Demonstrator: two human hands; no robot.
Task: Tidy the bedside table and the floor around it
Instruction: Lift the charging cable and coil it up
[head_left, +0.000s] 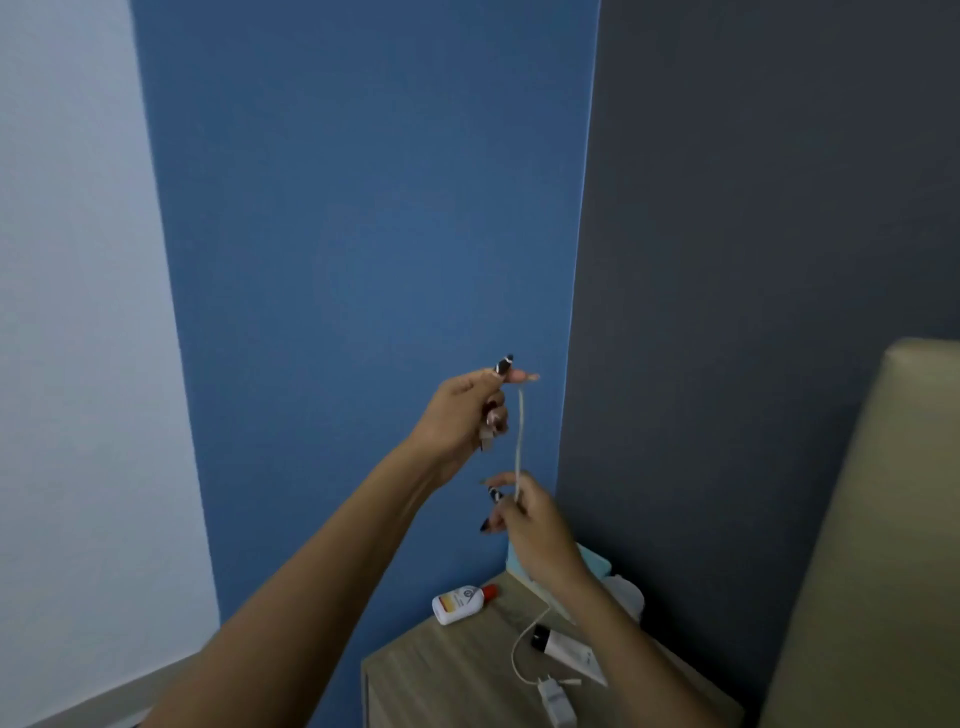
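Blue wall (363, 208); left hand (467, 410), right hand (530, 525) pinch cable (521, 436); bedside table (441, 675) below

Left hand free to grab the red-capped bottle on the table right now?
Probably not yet: the left hand pinches the white cable high above the table. The bottle lies uncovered at the back corner, so releasing the cable should clear the way.

A broad blue wall (363, 208) fills the middle, and a straight vertical seam joins it to a dark grey wall (753, 208) on its right. Left of the blue is a pale, whitish wall (67, 260), with a grey skirting strip (130, 691) along its foot. At far right a beige headboard (883, 519) with a rounded top corner stands against the grey wall.
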